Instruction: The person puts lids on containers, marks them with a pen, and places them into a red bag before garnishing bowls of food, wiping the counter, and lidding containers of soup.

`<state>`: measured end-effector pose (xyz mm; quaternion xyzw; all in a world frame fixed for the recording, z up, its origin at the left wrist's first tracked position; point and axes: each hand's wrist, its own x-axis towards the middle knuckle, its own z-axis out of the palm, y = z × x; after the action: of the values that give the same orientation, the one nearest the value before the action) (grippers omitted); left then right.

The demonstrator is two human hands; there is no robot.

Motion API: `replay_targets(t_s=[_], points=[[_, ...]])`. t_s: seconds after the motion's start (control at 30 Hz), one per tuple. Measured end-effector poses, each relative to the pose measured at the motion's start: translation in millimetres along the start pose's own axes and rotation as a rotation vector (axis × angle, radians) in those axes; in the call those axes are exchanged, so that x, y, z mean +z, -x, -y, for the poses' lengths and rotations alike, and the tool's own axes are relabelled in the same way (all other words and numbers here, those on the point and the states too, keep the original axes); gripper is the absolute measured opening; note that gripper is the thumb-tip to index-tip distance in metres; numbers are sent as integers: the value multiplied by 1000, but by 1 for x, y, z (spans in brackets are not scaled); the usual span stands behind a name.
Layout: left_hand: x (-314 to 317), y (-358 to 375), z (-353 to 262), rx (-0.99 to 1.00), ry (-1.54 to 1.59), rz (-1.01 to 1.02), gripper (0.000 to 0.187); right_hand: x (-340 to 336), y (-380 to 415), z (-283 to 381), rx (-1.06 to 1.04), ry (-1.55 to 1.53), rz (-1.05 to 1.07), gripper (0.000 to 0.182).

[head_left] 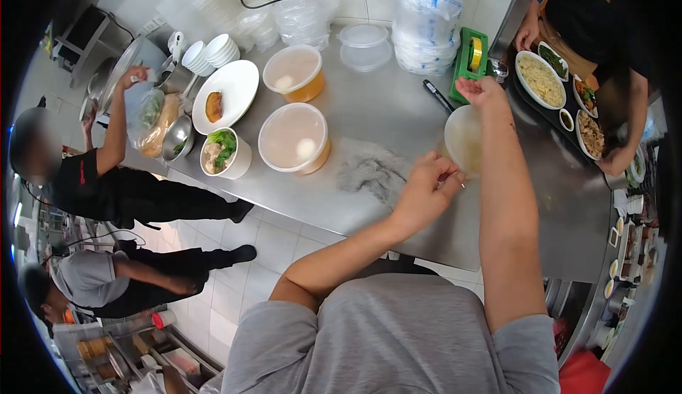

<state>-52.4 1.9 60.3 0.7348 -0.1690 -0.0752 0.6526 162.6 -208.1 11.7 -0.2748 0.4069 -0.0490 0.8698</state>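
My left hand (pixel 428 189) is closed in a pinch over the steel counter, with a small pale tip showing at its fingers; what it holds is too small to name. Beside it, partly covered by my right forearm, sits a round translucent container (pixel 462 144) with pale yellowish contents. My right hand (pixel 482 91) reaches past the container, its fingers apart and loosely curled, close to a green tape dispenser (pixel 463 60) with a roll of yellow tape (pixel 476 52). A black marker (pixel 438 96) lies just left of that hand.
Two lidded tubs of orange liquid (pixel 293 138) stand left, near a bowl with greens (pixel 226 154) and a white plate (pixel 238 92). Wrapped containers (pixel 426 25) stand behind. At right, a person holds a tray of dishes (pixel 547 121). Two other people stand left.
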Motion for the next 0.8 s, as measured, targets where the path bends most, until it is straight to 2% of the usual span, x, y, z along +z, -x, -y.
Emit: replay_targets(t_s=[0.23, 0.33, 0.4, 0.43, 0.5, 0.53, 0.7, 0.8], points=[[4, -5, 2, 104, -120, -35, 12, 6, -8, 11, 52, 74, -33, 19], [4, -11, 4, 140, -175, -85, 13, 12, -12, 10, 86, 3, -89, 20], [4, -14, 2, 159, -167, -126, 14, 12, -17, 8, 108, -14, -43, 22], [3, -16, 0, 117, -103, -107, 13, 10, -11, 10, 114, -26, -23, 23], [-1, -19, -3, 36, 27, -50, 13, 6, -3, 6, -33, 178, -8, 23], [-1, -18, -5, 31, -11, -58, 13, 8, 9, 4, -110, 279, 0, 24], [-6, -12, 8, 30, -74, -52, 17, -1, 6, 8, -45, 305, 5, 21], [-4, -4, 6, 18, -111, -22, 17, -8, -4, 7, -82, 320, 12, 20]])
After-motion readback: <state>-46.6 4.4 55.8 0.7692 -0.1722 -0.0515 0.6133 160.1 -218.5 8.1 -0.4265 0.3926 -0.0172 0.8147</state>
